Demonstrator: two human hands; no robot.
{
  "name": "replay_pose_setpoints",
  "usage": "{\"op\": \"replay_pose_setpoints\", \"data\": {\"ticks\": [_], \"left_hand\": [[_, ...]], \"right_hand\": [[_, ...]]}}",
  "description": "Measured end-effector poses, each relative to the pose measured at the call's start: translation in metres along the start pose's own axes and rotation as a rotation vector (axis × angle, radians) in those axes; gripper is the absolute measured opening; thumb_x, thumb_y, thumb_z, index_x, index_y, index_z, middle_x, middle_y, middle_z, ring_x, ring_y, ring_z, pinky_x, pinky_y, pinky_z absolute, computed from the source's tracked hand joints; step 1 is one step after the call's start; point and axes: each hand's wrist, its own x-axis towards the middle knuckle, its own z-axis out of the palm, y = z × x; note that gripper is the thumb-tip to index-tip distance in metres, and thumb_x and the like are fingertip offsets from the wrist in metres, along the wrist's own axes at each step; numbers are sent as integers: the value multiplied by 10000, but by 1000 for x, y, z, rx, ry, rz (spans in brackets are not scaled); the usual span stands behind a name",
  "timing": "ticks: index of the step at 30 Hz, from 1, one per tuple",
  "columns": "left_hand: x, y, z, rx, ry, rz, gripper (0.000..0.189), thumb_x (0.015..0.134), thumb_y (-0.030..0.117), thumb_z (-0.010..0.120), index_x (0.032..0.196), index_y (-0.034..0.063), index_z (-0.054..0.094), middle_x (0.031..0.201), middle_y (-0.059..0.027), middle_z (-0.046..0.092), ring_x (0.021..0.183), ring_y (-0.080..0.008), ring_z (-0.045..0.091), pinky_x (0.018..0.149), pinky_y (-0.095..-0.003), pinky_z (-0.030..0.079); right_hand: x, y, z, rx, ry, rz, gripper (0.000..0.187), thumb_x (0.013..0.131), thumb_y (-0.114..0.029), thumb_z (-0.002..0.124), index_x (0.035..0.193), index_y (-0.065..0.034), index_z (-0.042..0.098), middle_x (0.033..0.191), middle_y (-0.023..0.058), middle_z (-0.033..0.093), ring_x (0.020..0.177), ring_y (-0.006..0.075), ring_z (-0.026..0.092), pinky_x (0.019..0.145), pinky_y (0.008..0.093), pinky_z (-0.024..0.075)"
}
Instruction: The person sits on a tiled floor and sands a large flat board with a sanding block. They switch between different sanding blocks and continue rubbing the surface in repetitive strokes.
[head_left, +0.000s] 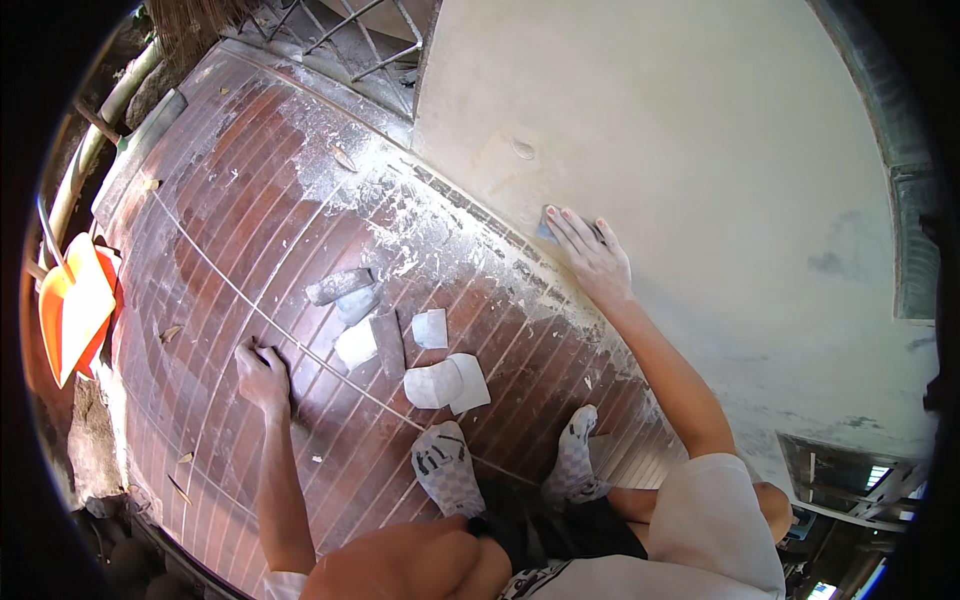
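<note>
My right hand (598, 255) presses a blue-grey piece of sandpaper (547, 227) flat against the lower part of the cream wall (660, 135). Most of that piece is covered by my fingers. My left hand (262, 373) is low over the brown tiled floor (225, 292), fingers curled in, with nothing visible in it. Between my hands lie two dark grey blocks (339, 286), one of them (389, 343) beside a pale sheet (356, 343). Around them are a bluish piece (357, 304), a small square sheet (430, 328) and two overlapping whitish sheets (435, 385), which look like worn sandpaper.
White dust and flakes (420, 217) are spread along the wall's foot. An orange dustpan (79, 307) stands at the floor's left edge. A metal lattice gate (360, 37) and broom bristles (199, 26) are at the top. My socked feet (448, 469) rest near the sheets.
</note>
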Motion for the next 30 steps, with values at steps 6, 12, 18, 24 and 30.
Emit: {"op": "replay_pose_setpoints", "data": {"ticks": [6, 12, 18, 24, 30], "left_hand": [[2, 2, 2, 48, 8, 42, 215, 889, 146, 533, 1056, 27, 597, 996, -160, 641, 963, -345, 607, 847, -462, 461], [3, -2, 3, 8, 0, 19, 214, 872, 141, 549, 1043, 24, 601, 992, -162, 633, 973, -348, 589, 872, -463, 440], [2, -6, 3, -27, 30, 18, 208, 879, 143, 554, 1042, 24, 605, 1000, -161, 639, 987, -348, 594, 888, -462, 443], [3, -3, 6, -29, 66, 29, 213, 881, 141, 539, 1036, 12, 605, 991, -163, 650, 968, -343, 605, 884, -461, 445], [5, 1, 5, 17, 23, -26, 198, 872, 131, 533, 1022, 24, 604, 952, -157, 649, 951, -343, 608, 867, -466, 447]], "right_hand": [[-64, 3, -9, 89, 4, 163, 561, 934, -190, 466, 1491, -252, 435, 1543, -157, 406, 1393, 8, 380, 1207, 347, 211], [103, -49, -1, 179, 70, 84, 614, 908, -128, 477, 1513, -203, 400, 1578, -123, 355, 1436, 37, 326, 1231, 367, 167], [183, -82, 1, 231, 192, 122, 607, 902, -135, 473, 1504, -179, 407, 1587, -123, 335, 1436, 33, 320, 1242, 365, 140], [-1, -35, 23, 68, 37, 120, 566, 933, -218, 499, 1493, -264, 429, 1542, -146, 407, 1386, 3, 380, 1213, 347, 173], [-86, -43, 27, 117, -33, 374, 507, 914, -235, 562, 1416, -296, 538, 1484, -150, 489, 1328, 27, 460, 1178, 423, 226]]}}
